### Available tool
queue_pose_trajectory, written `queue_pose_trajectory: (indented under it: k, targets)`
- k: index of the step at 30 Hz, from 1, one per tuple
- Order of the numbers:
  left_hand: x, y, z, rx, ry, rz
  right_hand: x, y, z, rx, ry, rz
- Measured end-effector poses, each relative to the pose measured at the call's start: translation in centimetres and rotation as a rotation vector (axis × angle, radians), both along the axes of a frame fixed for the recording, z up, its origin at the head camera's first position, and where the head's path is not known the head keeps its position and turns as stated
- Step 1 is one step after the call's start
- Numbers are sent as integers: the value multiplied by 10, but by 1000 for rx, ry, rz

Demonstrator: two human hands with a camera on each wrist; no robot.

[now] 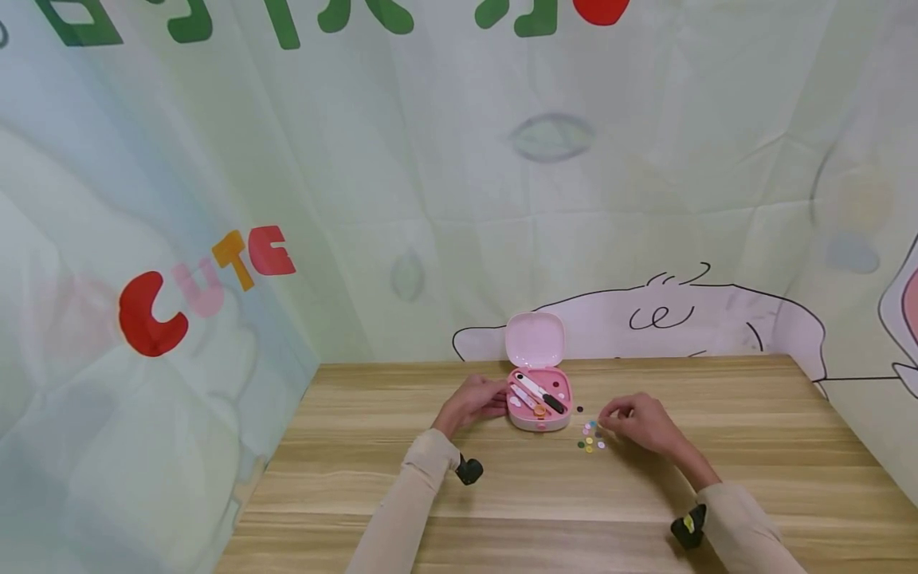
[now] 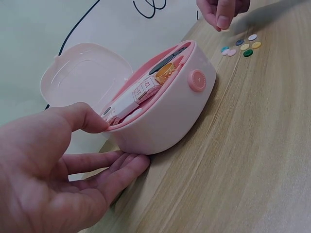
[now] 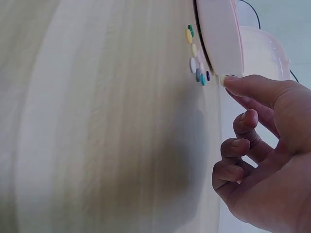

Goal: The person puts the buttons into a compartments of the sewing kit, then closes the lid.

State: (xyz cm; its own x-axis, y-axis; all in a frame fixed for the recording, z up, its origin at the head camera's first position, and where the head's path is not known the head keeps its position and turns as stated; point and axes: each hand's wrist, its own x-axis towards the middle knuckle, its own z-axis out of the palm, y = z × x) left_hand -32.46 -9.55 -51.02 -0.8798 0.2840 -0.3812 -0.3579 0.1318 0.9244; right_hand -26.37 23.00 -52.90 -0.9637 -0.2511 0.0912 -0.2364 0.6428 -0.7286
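Observation:
My left hand (image 1: 479,400) grips the left side of a pink and white sewing box (image 2: 163,124), thumb on the rim and fingers low against its wall. The lid (image 1: 535,340) stands raised at the back. Inside lie a rolled tape measure (image 2: 146,90), an orange-banded thimble-like piece (image 2: 165,73) and a black-ended tool (image 1: 553,402). To the right of the box, my right hand (image 1: 645,421) pinches a small pale button (image 3: 222,80) between thumb and index finger, above the table. The other fingers are loosely curled.
Several loose buttons (image 2: 245,47) in yellow, green, pink, white and blue lie on the wooden table (image 1: 358,478) right of the box. A dark button (image 1: 580,409) lies closer to the box. A printed cloth backdrop (image 1: 430,199) rises behind the table's far edge.

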Motion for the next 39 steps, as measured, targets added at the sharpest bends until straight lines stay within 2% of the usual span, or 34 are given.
queue_pose_trajectory:
  k: [8,15,23,30,39]
  targets:
    - [0,1,1,-1,1,5,-7,-8,8,-37,-54,-17]
    - [0,1,0,2,4,4,-14,-15,10,-50,-65,-24]
    - [1,1,-1,3,10,1,-23,-26,15,-104,-119,-35]
    - [0,1,-1,12,12,3,-30,-38,17,-124,-114,-47]
    - [1,0,0,-5,11,6,-35,-53,17,-162,-168,-93]
